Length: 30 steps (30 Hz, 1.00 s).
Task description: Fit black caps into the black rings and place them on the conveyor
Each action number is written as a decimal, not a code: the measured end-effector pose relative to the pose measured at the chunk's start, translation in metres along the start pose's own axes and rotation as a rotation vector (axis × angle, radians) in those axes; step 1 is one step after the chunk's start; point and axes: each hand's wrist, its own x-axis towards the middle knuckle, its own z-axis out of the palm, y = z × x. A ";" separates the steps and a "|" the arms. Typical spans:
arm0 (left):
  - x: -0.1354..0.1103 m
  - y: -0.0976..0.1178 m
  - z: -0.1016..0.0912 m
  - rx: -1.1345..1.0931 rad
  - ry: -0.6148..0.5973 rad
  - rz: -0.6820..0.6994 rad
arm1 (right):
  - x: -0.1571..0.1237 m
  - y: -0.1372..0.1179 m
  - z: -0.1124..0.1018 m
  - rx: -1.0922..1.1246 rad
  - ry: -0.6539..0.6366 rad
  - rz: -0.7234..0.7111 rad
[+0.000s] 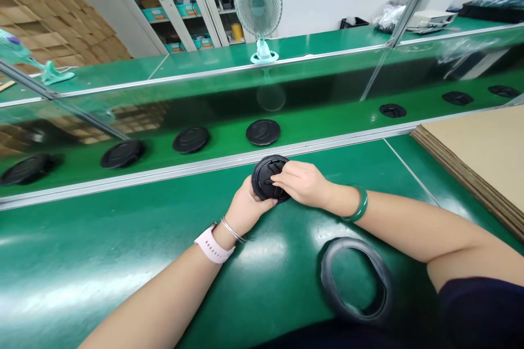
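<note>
Head view: looking forward and down across tiered green workstations.

Room: a glass-door cabinet [176, 11] with teal bins [154, 14] stands by a white wall, and a wall of stacked cardboard [53, 27] fills the far left.

Far surface: a pale teal desk fan [257, 2] stands upright on it.

Near surface: the green surface [102, 251] runs across the foreground, with a flat stack of cardboard sheets [475, 163] at its right end.

Raised tier: a row of black round discs [262, 132] lies spaced along a green tier [327, 132] behind an aluminium edge rail [123, 177].

Ring: a black rubber ring [356, 281] lies flat on the near surface, just below the right forearm.

Left grip: the left hand [248, 207] is closed around the cap's lower edge, fingers curled against it.

Right grip: the right hand [301, 184] is pressed over the cap's slotted face, fingers spread across it.

Cap: a black round cap [268, 179] sits between both hands, just short of the rail; whether it touches the surface cannot be told.

Wrists: a pale pink watch strap [213, 244] and a thin silver bangle [233, 230] circle the left, a green bangle [355, 204] the right.
</note>
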 end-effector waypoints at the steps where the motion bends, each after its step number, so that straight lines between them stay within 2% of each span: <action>1: 0.000 0.000 0.000 0.006 -0.002 0.002 | 0.000 0.001 0.000 -0.031 -0.009 -0.024; 4: 0.001 -0.001 -0.001 0.036 -0.002 0.004 | 0.000 0.003 0.001 -0.066 -0.028 -0.057; 11: -0.002 0.005 0.001 -0.002 -0.023 -0.016 | 0.001 0.005 0.003 0.056 -0.052 0.042; 17: -0.003 0.007 0.004 0.051 0.022 -0.029 | 0.004 0.003 0.000 0.037 -0.181 0.113; 23: -0.003 0.008 0.003 0.038 -0.016 -0.017 | 0.006 0.004 -0.002 0.063 -0.257 0.088; 30: -0.003 0.007 0.002 0.104 -0.017 0.008 | 0.008 0.006 -0.005 0.085 -0.263 0.069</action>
